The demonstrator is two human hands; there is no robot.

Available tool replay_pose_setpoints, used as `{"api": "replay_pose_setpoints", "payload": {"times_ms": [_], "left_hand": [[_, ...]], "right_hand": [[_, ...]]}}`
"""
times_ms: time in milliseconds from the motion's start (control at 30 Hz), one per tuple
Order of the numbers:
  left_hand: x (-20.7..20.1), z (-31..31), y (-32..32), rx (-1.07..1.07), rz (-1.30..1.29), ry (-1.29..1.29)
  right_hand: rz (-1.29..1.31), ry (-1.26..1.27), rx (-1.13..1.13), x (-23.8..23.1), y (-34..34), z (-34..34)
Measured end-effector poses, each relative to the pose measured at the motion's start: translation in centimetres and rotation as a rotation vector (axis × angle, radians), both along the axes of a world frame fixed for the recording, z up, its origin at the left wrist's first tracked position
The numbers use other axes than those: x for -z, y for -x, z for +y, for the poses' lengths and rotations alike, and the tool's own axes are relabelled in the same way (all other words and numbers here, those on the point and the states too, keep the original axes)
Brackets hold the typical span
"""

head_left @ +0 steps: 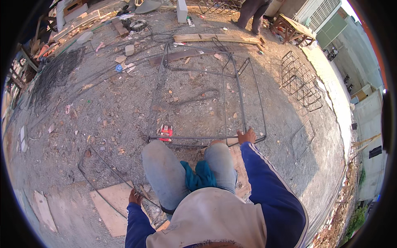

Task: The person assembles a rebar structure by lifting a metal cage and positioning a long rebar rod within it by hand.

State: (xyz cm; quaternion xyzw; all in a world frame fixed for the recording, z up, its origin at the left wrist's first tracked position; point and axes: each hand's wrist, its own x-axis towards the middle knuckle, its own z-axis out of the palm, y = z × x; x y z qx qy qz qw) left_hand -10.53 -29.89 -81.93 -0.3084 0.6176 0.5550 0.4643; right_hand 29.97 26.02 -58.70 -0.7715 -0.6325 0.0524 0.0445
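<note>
In front of my knees stands a rectangular frame of dark steel rods (194,137), its long sides running away from me. My right hand (247,135) is closed round its near right corner, where several rods meet. Low on the left, a loose bent steel rod (104,162) forms an open loop on the ground. My left hand (135,197) reaches down beside my left leg, its fingers curled at one side of this loop, above a flat wooden board (111,206). A red and white packet (166,133) lies inside the frame's near edge.
Right of the frame rests a rod cage (298,80), with a single thin rod loop (304,138) nearer. Wooden planks (215,38) cross the far end. Dark mesh (56,76) lies left. A person (250,14) stands far off near a wooden bench (292,29). Debris litters the gravel.
</note>
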Motion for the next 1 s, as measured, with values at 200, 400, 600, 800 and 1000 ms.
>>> {"api": "replay_pose_setpoints", "payload": {"times_ms": [200, 400, 600, 800, 1000], "left_hand": [[-8.7, 4.2, 4.5, 0.076, 0.239, -0.11], [-6.3, -1.3, 7.0, 1.258, 0.914, 0.657], [-4.5, 9.1, -3.7, 1.249, 0.433, 0.346], [-5.4, 10.8, -5.9, 0.394, 0.201, 0.662], [-2.5, 4.6, -4.1, 0.064, 0.158, 0.156]], "right_hand": [[-0.011, -0.066, -0.03, 1.7, -0.7, 1.0], [-0.01, -0.057, -0.158, 4.1, 0.6, -0.3], [-0.023, -0.07, -0.168, 2.4, -1.8, 1.8], [0.105, -0.053, -0.255, -0.1, -1.3, 0.7], [0.153, 0.027, -0.227, 0.2, 0.6, -0.2]]}}
